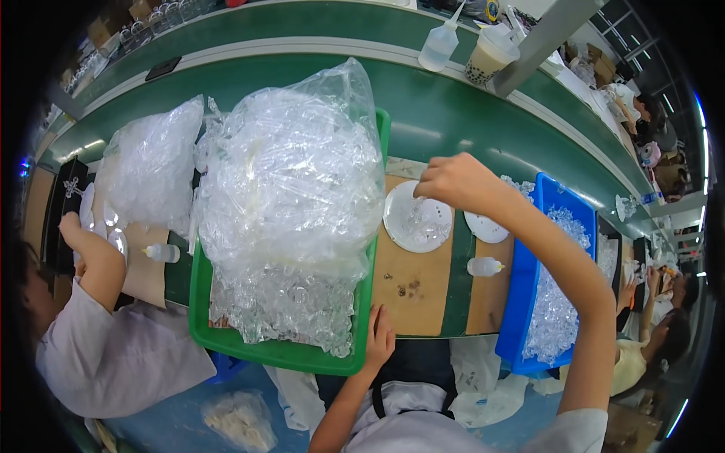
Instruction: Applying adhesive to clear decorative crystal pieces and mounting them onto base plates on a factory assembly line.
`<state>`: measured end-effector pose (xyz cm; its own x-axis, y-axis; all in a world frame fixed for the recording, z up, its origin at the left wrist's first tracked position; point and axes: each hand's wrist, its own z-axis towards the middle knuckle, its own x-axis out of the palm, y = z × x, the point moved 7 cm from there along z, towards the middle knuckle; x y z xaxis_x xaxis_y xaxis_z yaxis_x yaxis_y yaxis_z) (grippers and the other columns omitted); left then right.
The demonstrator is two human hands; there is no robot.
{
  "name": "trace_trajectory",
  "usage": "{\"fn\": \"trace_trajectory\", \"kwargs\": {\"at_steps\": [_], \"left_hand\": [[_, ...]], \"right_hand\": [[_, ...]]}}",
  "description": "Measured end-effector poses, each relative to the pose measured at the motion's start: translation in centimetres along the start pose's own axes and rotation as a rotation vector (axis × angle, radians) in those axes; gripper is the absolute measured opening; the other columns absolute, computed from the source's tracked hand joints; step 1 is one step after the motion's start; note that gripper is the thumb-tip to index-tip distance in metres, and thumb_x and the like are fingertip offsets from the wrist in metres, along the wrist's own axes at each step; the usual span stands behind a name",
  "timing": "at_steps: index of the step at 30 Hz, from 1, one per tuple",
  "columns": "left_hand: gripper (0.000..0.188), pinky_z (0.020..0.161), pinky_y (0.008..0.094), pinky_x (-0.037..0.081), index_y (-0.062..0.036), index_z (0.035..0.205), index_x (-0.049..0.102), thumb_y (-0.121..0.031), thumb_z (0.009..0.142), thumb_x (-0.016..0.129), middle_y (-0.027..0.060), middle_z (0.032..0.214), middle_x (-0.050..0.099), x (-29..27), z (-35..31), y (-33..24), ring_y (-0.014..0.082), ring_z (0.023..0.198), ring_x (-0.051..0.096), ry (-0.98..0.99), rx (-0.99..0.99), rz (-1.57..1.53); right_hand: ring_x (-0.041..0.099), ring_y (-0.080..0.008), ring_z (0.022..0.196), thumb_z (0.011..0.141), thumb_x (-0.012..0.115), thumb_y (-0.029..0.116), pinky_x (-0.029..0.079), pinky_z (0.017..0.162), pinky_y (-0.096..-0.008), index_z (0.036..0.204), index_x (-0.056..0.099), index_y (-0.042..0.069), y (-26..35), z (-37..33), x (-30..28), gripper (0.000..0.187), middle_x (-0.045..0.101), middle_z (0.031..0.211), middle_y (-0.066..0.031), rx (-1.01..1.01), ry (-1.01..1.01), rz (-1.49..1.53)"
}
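Reaching the right hand point(461, 181) over the upper part of a round white plate point(395, 219), with fingertips bent down and partly hidden; cannot tell whether pinching a piece. Holding clear plastic pieces point(427, 228) on that plate, glossy and jagged, scattered without a shared direction, with single long axes too blurred to make out. Laying the left hand point(379, 346) by the green tray point(279, 356), near its lower right corner, with fingers extended and slightly spread; cannot tell how firmly touching. Covering much of the tray with a bulging, crinkled transparent bag point(291, 174). Hiding part of the blue bin point(519, 302) behind the right forearm point(563, 257).
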<state>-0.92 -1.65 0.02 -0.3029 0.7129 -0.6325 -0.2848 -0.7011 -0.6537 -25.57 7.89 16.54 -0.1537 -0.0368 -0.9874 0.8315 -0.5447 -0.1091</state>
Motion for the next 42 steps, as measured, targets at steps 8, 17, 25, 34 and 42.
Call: {"fn": "trace_trajectory", "kwargs": {"at_steps": [8,17,25,34,42], "left_hand": [[0.041,0.094,0.045,0.042,0.0004,0.118,0.054,-0.004,0.078,0.051,0.0169,0.119,0.049,0.1,0.0,-0.1,0.037,0.11,0.049,-0.054,0.006,0.002],[0.038,0.094,0.045,0.041,0.0015,0.116,0.055,-0.006,0.079,0.051,0.0178,0.118,0.049,-0.6,-0.4,-0.2,0.0378,0.109,0.048,-0.039,0.01,0.108],[0.023,0.085,0.0405,0.046,-0.0033,0.099,0.064,-0.001,0.076,0.06,0.0156,0.096,0.062,-7.3,0.9,-6.3,0.0349,0.095,0.059,0.484,-0.262,-0.62],[0.028,0.064,0.036,0.046,-0.0023,0.097,0.062,-0.01,0.072,0.07,0.0129,0.098,0.057,-17.1,8.7,3.1,0.0291,0.074,0.058,-0.046,-0.123,0.496],[0.025,0.059,0.0268,0.046,0.0002,0.093,0.06,-0.001,0.071,0.071,0.0066,0.082,0.057,-18.0,7.8,4.1,0.0153,0.066,0.057,-0.264,-0.393,-0.136]], "right_hand": [[0.061,-0.0238,0.09,0.073,0.068,0.02,0.05,0.066,-0.0374,0.093,0.065,0.018,-13.9,3.3,4.1,0.021,0.066,0.092,-0.0054,0.258,0.408,-0.21],[0.062,-0.0297,0.088,0.063,0.075,0.034,0.05,0.076,-0.0392,0.1,0.067,0.013,-12.9,-10.6,-0.9,0.043,0.067,0.095,-0.0093,0.651,0.487,0.14],[0.063,-0.0261,0.08,0.071,0.067,0.017,0.05,0.069,-0.0366,0.089,0.071,0.015,-8.7,-9.0,-0.2,0.018,0.068,0.087,-0.0075,0.476,0.271,0.138],[0.06,-0.0287,0.091,0.075,0.067,0.017,0.048,0.077,-0.0373,0.117,0.058,0.016,3.2,-3.9,-5.3,0.043,0.063,0.105,-0.0104,0.25,0.094,0.358],[0.062,-0.0276,0.085,0.075,0.068,0.01,0.049,0.073,-0.033,0.116,0.058,0.01,10.0,-9.0,-9.5,0.043,0.064,0.098,-0.0114,0.426,-0.286,0.572]]}}
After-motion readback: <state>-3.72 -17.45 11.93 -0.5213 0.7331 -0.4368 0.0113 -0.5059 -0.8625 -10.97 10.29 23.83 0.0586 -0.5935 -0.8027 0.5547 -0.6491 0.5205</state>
